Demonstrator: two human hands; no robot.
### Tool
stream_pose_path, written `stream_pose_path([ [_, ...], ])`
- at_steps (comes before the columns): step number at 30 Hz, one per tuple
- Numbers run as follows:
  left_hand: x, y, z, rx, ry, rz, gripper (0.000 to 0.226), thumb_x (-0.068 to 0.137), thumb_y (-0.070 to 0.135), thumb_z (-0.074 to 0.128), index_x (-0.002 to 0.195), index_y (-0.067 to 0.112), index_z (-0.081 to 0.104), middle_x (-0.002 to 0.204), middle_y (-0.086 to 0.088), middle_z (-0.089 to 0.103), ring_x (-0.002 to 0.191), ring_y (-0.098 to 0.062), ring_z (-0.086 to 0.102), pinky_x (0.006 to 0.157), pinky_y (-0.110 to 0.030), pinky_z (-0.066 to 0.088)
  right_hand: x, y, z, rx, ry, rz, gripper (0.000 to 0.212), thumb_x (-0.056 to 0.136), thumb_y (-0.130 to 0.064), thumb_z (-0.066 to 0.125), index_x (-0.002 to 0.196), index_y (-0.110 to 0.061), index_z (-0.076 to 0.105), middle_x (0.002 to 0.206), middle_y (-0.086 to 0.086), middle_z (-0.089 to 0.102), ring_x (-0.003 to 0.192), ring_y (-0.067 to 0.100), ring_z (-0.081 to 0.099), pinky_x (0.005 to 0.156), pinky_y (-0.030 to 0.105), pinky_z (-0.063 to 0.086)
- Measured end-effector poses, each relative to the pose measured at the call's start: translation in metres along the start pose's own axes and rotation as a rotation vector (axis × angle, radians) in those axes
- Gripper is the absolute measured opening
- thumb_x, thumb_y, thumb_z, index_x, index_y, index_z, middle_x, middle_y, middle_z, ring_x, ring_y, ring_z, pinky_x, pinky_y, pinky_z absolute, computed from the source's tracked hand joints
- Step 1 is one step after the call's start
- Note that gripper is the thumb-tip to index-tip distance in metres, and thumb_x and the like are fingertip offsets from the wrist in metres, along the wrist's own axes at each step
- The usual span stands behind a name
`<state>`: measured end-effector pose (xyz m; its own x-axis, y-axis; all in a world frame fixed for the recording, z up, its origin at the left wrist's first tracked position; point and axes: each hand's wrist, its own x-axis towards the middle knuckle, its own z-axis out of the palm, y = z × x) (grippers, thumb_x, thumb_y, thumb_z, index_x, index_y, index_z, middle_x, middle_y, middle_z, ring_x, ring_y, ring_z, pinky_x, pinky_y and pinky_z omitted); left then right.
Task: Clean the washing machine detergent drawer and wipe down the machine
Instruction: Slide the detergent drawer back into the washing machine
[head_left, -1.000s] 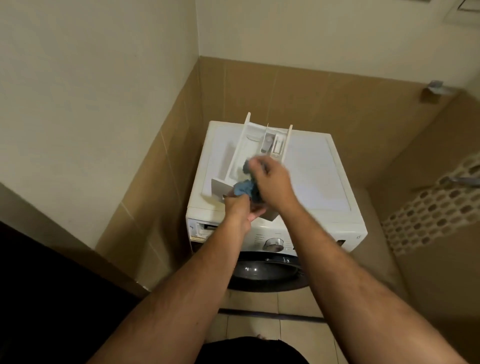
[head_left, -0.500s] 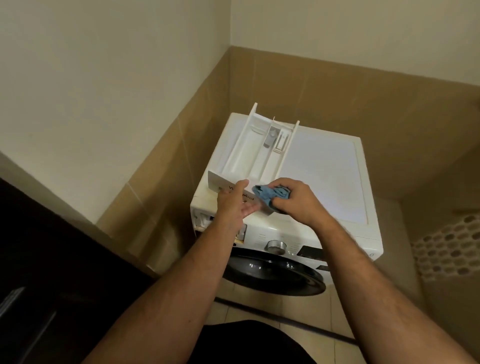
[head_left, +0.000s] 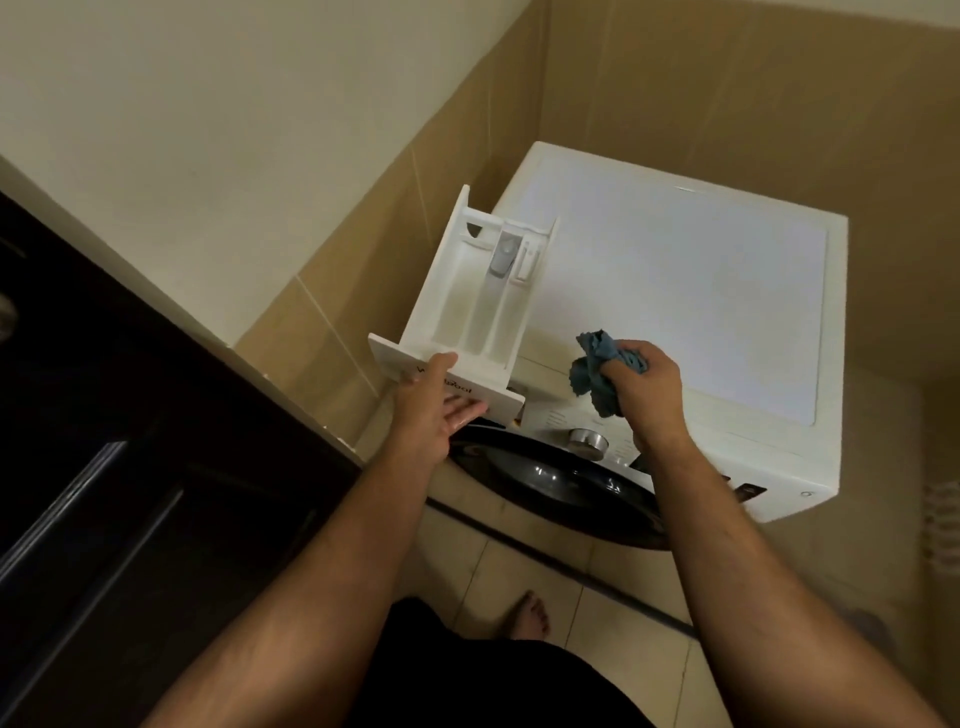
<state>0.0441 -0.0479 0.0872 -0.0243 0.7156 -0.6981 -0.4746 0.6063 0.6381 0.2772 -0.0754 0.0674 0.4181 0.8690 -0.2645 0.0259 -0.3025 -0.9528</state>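
Observation:
A white front-loading washing machine (head_left: 675, 291) stands in the tiled corner. The white detergent drawer (head_left: 467, 306), out of its slot, is held over the machine's top left edge, its compartments facing up. My left hand (head_left: 431, 405) holds the drawer by its front panel, thumb on top and fingers under the panel. My right hand (head_left: 647, 389) grips a crumpled blue cloth (head_left: 597, 369) just right of the drawer, above the control panel and apart from the drawer.
A silver dial (head_left: 587, 441) and the dark round door (head_left: 561, 483) are on the machine's front. A dark cabinet (head_left: 104, 467) fills the left side. Tan tiled walls close in behind and to the left. My bare foot (head_left: 527, 616) is on the tiled floor.
My right hand has taken the cloth out of the drawer and moved it to the right. My left hand has lifted the drawer off the machine's top and toward the left. The camera has tilted down.

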Motion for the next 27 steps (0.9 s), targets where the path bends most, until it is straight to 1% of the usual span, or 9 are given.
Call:
stream_pose_path([
  [2, -0.001, -0.002, -0.012, -0.005, 0.009, -0.003, 0.048, 0.087, 0.018, 0.070, 0.129, 0.008, 0.049, 0.119, -0.024, 0.062, 0.101, -0.037, 0.066, 0.067, -0.043, 0.061, 0.011, -0.003, 0.007, -0.077, 0.039, -0.024, 0.020, 0.083, -0.010, 0.060, 0.103, -0.010, 0.067, 0.095, 0.016, 0.072, 0.084, 0.033, 0.069, 0.066, 0.046, 0.059],
  [4, -0.001, -0.003, -0.022, -0.006, 0.018, -0.010, 0.047, 0.087, 0.018, 0.070, 0.129, 0.009, 0.049, 0.118, -0.023, 0.064, 0.100, -0.036, 0.067, 0.070, -0.044, 0.061, 0.023, -0.009, 0.015, -0.154, 0.064, -0.061, 0.020, 0.086, -0.015, 0.062, 0.105, -0.011, 0.067, 0.098, 0.010, 0.070, 0.091, 0.030, 0.068, 0.074, 0.043, 0.059],
  [7, 0.000, -0.004, -0.036, 0.003, 0.008, -0.027, 0.053, 0.087, 0.019, 0.070, 0.133, 0.009, 0.047, 0.118, -0.021, 0.065, 0.101, -0.034, 0.068, 0.066, -0.041, 0.061, 0.037, -0.019, 0.032, -0.252, 0.079, -0.122, 0.024, 0.088, -0.016, 0.060, 0.111, -0.013, 0.065, 0.100, 0.000, 0.065, 0.094, 0.023, 0.063, 0.082, 0.036, 0.055],
  [11, 0.003, -0.004, -0.059, 0.008, -0.044, -0.063, 0.059, 0.087, 0.020, 0.070, 0.139, 0.015, 0.042, 0.123, -0.019, 0.063, 0.105, -0.035, 0.067, 0.069, -0.042, 0.061, 0.044, -0.020, 0.057, -0.489, 0.015, -0.215, 0.035, 0.089, -0.011, 0.059, 0.124, -0.009, 0.062, 0.117, 0.008, 0.066, 0.102, 0.019, 0.058, 0.085, 0.021, 0.041],
  [12, 0.004, -0.005, -0.065, 0.019, -0.060, -0.068, 0.058, 0.087, 0.021, 0.070, 0.138, 0.016, 0.043, 0.123, -0.019, 0.064, 0.105, -0.035, 0.067, 0.071, -0.043, 0.060, 0.044, -0.018, 0.062, -0.574, 0.001, -0.244, 0.035, 0.089, -0.010, 0.059, 0.124, -0.005, 0.062, 0.120, 0.012, 0.065, 0.105, 0.023, 0.059, 0.086, 0.023, 0.041],
  [15, 0.008, -0.009, -0.085, 0.014, -0.088, -0.080, 0.049, 0.086, 0.023, 0.070, 0.131, 0.018, 0.050, 0.117, -0.016, 0.068, 0.098, -0.033, 0.071, 0.069, -0.042, 0.060, 0.045, -0.002, 0.072, -0.824, -0.036, -0.312, 0.027, 0.089, -0.007, 0.059, 0.114, 0.004, 0.064, 0.114, 0.022, 0.064, 0.104, 0.038, 0.059, 0.087, 0.037, 0.044],
  [19, 0.019, -0.012, -0.120, -0.025, -0.058, -0.157, 0.042, 0.079, 0.022, 0.078, 0.117, 0.019, 0.060, 0.112, -0.015, 0.070, 0.089, -0.031, 0.074, 0.066, -0.040, 0.060, 0.043, 0.018, 0.081, -1.091, -0.084, -0.170, 0.036, 0.096, -0.020, 0.055, 0.131, -0.011, 0.059, 0.129, 0.019, 0.055, 0.113, 0.039, 0.054, 0.090, 0.043, 0.048],
  [22, 0.029, -0.015, -0.143, 0.016, -0.025, -0.184, 0.048, 0.073, 0.019, 0.082, 0.116, 0.016, 0.060, 0.109, -0.017, 0.068, 0.086, -0.032, 0.074, 0.065, -0.040, 0.060, 0.044, 0.020, 0.091, -1.158, -0.049, -0.133, 0.037, 0.098, -0.030, 0.052, 0.133, -0.021, 0.056, 0.132, 0.014, 0.054, 0.115, 0.037, 0.053, 0.088, 0.042, 0.048],
  [27, 0.030, -0.022, -0.172, 0.063, -0.133, -0.153, 0.064, 0.068, 0.025, 0.082, 0.125, 0.015, 0.055, 0.114, -0.018, 0.069, 0.090, -0.031, 0.074, 0.068, -0.039, 0.060, 0.048, 0.017, 0.094, -1.213, -0.073, -0.092, 0.038, 0.099, -0.034, 0.049, 0.133, -0.018, 0.056, 0.135, 0.013, 0.052, 0.117, 0.039, 0.052, 0.097, 0.044, 0.047],
])
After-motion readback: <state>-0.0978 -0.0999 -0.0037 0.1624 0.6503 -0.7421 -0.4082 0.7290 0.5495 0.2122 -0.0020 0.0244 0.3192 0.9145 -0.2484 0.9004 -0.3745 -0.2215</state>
